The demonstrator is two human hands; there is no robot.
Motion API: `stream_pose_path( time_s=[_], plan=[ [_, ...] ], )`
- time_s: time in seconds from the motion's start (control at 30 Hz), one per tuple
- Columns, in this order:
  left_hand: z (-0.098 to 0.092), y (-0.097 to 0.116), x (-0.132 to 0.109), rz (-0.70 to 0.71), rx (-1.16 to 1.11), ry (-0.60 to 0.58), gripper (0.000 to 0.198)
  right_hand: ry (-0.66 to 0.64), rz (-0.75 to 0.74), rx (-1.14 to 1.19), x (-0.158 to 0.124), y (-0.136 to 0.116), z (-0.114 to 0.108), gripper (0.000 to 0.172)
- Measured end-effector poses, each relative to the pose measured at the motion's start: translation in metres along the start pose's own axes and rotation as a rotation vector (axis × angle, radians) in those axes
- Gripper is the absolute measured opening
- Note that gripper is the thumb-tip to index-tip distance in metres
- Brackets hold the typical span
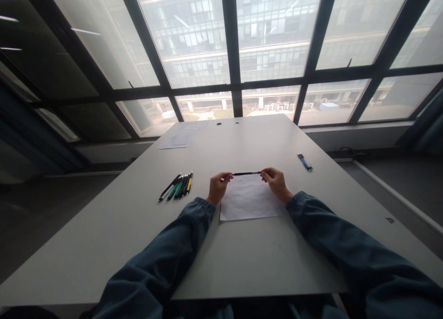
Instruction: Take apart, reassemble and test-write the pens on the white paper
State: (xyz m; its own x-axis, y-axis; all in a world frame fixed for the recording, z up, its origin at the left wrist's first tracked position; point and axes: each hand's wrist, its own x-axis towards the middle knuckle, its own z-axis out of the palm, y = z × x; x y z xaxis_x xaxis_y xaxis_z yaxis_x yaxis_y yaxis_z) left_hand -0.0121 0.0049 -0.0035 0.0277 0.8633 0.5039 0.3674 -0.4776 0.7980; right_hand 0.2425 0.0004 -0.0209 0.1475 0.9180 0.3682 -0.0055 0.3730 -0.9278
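Observation:
A thin black pen [246, 173] is stretched level between my two hands, above the far edge of a white sheet of paper [251, 199]. My left hand [218, 187] pinches its left end between thumb and fingers. At the other end, my right hand [276, 183] grips the tip in the same way. The sheet lies flat on the white table [256, 259], between my wrists. To the left of my left hand lies a group of several pens [178, 186], black, green and yellow.
Blue pens [305, 162] lie to the right, beyond my right hand. Printed papers [178, 136] rest at the table's far left. Two small dark spots mark the far end. A small dark mark [390, 220] is near the right edge. Large windows stand behind the table.

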Motion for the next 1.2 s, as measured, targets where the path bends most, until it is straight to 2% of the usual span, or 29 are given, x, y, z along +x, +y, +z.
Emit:
stream_pose_path(
  time_s=[0.83, 1.2],
  plan=[
    [0.0012, 0.0021, 0.0000, -0.026, -0.019, -0.019, 0.031, -0.013, -0.031, -0.043, 0.0004, -0.0029, -0.0019, 0.029],
    [0.0002, 0.0035, 0.0006, -0.023, -0.020, -0.022, 0.032, -0.026, -0.041, -0.076, 0.0001, 0.0015, -0.0032, 0.033]
  ],
)
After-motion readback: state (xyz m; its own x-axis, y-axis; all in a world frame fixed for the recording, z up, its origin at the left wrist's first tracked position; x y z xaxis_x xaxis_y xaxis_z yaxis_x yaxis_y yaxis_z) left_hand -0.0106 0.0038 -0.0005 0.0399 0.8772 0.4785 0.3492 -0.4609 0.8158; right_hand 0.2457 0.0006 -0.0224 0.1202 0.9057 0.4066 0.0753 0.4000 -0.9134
